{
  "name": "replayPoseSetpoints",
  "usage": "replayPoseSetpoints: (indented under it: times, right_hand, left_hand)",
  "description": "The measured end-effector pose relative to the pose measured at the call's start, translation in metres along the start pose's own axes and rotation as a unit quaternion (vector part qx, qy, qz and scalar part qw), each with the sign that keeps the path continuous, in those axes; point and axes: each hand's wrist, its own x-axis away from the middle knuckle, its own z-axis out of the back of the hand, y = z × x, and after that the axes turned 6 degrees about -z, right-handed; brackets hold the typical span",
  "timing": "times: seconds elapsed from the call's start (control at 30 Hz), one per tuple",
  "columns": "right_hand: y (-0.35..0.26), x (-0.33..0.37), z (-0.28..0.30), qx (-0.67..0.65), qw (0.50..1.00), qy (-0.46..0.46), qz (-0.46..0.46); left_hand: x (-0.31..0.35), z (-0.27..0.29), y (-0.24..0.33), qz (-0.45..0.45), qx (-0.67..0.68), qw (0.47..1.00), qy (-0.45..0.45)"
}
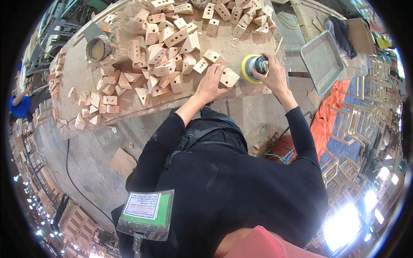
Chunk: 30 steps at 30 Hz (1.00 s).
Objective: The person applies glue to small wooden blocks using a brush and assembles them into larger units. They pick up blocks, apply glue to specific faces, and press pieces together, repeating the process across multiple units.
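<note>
At the near edge of the wooden workbench (241,45), my left hand (210,84) grips a small angled wooden block (229,78) with drilled holes. Just right of it, my right hand (275,73) is wrapped round an orbital sander (260,65), a dark round body with a yellow pad (245,69). The pad is tilted up on its side and stands apart from the block. Beyond my left hand, two more drilled blocks (200,66) lie close by. A large heap of similar wooden blocks (165,56) spreads over the bench to the left.
A round tin (97,49) stands left of the heap. Right of the bench is a grey metal tray (322,61), with orange cloth (329,118) and wooden chair frames (361,116) beyond. A black cable (73,172) runs over the floor. Another person in blue (19,105) is at far left.
</note>
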Motion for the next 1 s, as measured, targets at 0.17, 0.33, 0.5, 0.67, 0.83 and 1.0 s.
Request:
replayPoseSetpoints:
  times: [0.17, 0.33, 0.5, 0.67, 0.83, 1.0]
  right_hand:
    - [-0.017, -0.011, -0.028, 0.033, 0.994, 0.075, -0.078]
    - [-0.043, -0.015, -0.022, -0.013, 0.988, 0.092, -0.121]
    - [-0.077, -0.011, -0.023, 0.059, 0.978, 0.199, -0.028]
    - [-0.198, -0.011, -0.027, -0.147, 0.982, 0.116, 0.031]
    - [-0.341, 0.005, -0.047, -0.546, 0.835, -0.072, 0.025]
    - [-0.414, 0.012, -0.073, -0.453, 0.89, -0.031, 0.034]
  left_hand:
    - [0.017, 0.054, 0.022, 0.012, 0.114, 0.993, 0.031]
    - [0.052, 0.12, 0.04, 0.081, 0.29, 0.949, 0.094]
    - [0.086, 0.18, 0.027, 0.127, 0.528, 0.831, 0.119]
    - [0.115, 0.23, 0.001, 0.153, 0.662, 0.714, 0.167]
    - [0.127, 0.259, -0.029, 0.099, 0.684, 0.7, 0.179]
    - [0.126, 0.299, -0.009, 0.082, 0.637, 0.731, 0.231]
